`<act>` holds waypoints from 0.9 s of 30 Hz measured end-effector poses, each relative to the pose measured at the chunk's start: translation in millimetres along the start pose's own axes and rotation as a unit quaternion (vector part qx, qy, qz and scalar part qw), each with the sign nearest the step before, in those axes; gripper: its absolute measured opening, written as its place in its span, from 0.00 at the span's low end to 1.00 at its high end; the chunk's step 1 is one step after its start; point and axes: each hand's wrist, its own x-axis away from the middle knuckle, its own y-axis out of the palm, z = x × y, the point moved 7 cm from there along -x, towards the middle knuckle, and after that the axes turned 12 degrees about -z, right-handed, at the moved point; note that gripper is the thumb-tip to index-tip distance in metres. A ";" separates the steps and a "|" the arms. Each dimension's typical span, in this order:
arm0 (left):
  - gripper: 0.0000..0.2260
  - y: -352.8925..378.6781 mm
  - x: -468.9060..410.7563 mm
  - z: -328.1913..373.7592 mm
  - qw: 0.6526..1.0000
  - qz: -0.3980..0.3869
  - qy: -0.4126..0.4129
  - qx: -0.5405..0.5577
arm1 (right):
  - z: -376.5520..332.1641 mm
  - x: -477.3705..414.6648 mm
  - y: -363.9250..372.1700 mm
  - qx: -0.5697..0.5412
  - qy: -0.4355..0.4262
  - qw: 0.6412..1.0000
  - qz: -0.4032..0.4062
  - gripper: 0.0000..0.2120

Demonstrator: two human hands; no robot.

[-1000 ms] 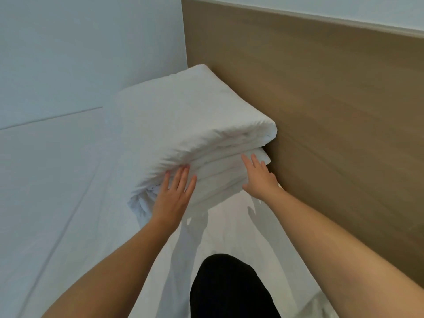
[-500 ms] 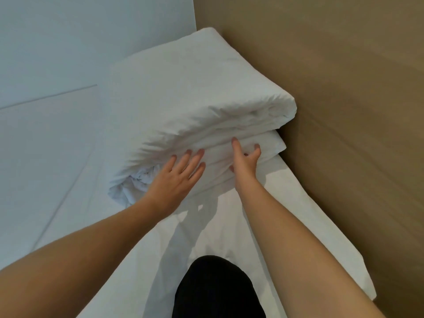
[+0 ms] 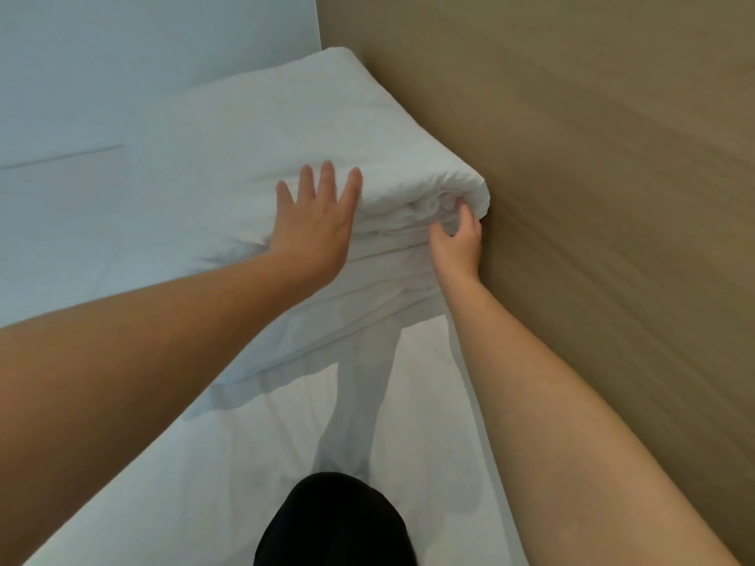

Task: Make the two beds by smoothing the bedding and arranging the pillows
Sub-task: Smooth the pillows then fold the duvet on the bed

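Observation:
A thick folded stack of white bedding [image 3: 253,136] lies on the white bed sheet [image 3: 228,455], pushed into the corner beside the wooden headboard. My left hand [image 3: 314,222] presses flat on the near top edge of the stack, fingers straight and spread. My right hand [image 3: 457,239] is at the stack's near right corner, next to the headboard, with its fingers curled into the folded layers there. No separate pillow can be told apart from the stack.
The tan wooden headboard [image 3: 572,198] fills the right side and stands close to my right arm. A pale wall [image 3: 122,55] runs behind the bed on the left. My black-clad knee [image 3: 331,524] rests on the sheet at the bottom.
My left hand has moved from the stack's front face up onto its top edge. My right hand has shifted right to the corner by the headboard and curled its fingers into the folds.

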 end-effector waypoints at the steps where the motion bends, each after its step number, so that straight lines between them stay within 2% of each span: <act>1: 0.35 1.3 -5.0 0.3 1.000 -0.010 0.003 0.009 | -3.8 -7.2 0.0 0.011 -0.001 1.000 -0.018 0.30; 7: 0.26 -5.6 -10.2 -14.0 0.994 0.045 0.092 0.027 | -13.5 -39.2 -18.1 0.036 0.043 0.997 -0.044 0.34; 12: 0.28 8.9 2.6 -20.2 0.995 0.046 0.088 0.032 | -2.7 -13.6 2.7 0.065 0.024 0.995 -0.078 0.40; 15: 0.30 16.4 15.0 -24.8 0.995 0.055 0.080 0.037 | 17.3 7.2 12.4 0.074 0.022 0.992 -0.101 0.39; 18: 0.33 26.7 30.7 -38.7 0.996 0.061 0.060 0.021 | 56.6 21.4 13.8 -0.001 0.114 0.990 -0.082 0.37; 21: 0.37 36.6 41.4 -50.4 0.999 0.040 0.034 0.004 | 81.0 30.4 19.5 -0.117 0.215 0.967 -0.075 0.35; 27: 0.38 43.3 50.6 -56.1 0.998 0.036 0.028 0.034 | 52.2 -4.6 12.4 -0.129 0.186 0.972 -0.060 0.39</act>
